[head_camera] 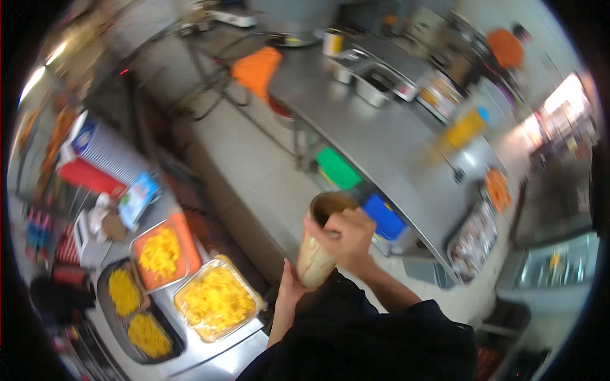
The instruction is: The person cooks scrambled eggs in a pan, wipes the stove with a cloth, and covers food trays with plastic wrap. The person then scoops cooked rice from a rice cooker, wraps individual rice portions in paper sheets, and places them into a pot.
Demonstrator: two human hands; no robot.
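Observation:
Both my hands are on a tall, pale, cylindrical container (pixel 314 257) with streaked sides. It is tilted in front of my dark clothing. My right hand (pixel 351 233) grips its upper part, with the fingers curled at the open rim. Whether the fingers also hold something inside cannot be made out. My left hand (pixel 293 283) supports the container from below, the thumb lying along its side. The container's inside looks brownish, and its contents are hidden. To the left, a film-covered tray of yellow food (pixel 219 302) stands on a counter.
Beside that tray are an orange tray (pixel 189 238) and a black tray (pixel 119 337) with yellow food. Stacked cups (pixel 112 147) lean behind. Ahead stands a steel table (pixel 348 119) bearing metal pans (pixel 374 93), with green (pixel 338 167) and blue bins (pixel 383 216) below. A person in orange (pixel 506 47) is far off.

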